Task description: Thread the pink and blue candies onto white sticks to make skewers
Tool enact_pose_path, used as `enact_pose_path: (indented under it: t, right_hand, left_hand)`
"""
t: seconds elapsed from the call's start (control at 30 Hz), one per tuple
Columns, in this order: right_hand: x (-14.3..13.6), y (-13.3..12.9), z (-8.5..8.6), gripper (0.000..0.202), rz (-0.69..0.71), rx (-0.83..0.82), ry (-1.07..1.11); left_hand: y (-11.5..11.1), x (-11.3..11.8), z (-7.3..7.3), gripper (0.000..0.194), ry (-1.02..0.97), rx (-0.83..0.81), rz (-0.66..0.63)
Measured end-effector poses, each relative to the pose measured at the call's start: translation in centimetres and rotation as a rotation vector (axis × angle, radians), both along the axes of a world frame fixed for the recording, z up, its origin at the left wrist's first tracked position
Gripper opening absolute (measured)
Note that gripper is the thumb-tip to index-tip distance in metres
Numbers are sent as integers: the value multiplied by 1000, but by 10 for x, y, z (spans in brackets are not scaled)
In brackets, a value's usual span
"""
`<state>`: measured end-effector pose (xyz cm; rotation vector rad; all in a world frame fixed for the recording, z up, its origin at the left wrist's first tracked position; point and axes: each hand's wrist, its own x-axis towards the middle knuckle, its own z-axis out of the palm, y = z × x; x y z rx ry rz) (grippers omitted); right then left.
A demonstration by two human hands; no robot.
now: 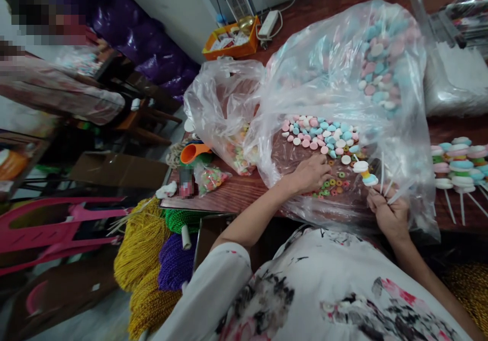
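My right hand (389,210) is closed around several thin white sticks (396,193). One stick (356,158) carries a small stack of white, yellow and blue pieces (365,173). My left hand (313,173) reaches down onto clear plastic, its fingers bent together beside small coloured rings (332,187); whatever its fingertips pinch is hidden. Just beyond it lie pink, blue and white domed pieces (318,132), spilling from the mouth of a large clear plastic bag (324,66). Finished-looking stacked sticks (460,165) lie at the right on the table.
A smaller clear bag (229,102) of rings stands left of the large one, near an orange cup (194,153) and a small bag (211,178). Behind is an orange tray (231,40). Yellow cord bundles (141,249) sit below the table edge. Another person sits at far left.
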<state>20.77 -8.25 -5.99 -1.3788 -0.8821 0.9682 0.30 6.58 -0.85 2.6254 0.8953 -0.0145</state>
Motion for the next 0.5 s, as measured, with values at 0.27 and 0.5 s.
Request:
enact_pose_path:
  t: [0.27,0.5]
  right_hand:
    - [1,-1,-2,18,12,-6,-27]
    - [2,-2,-7,20,19,-14,-45]
  left_hand:
    - [6,7,-13,24,-183,-79,202]
    - [24,10,-8,17,-175,-72,183]
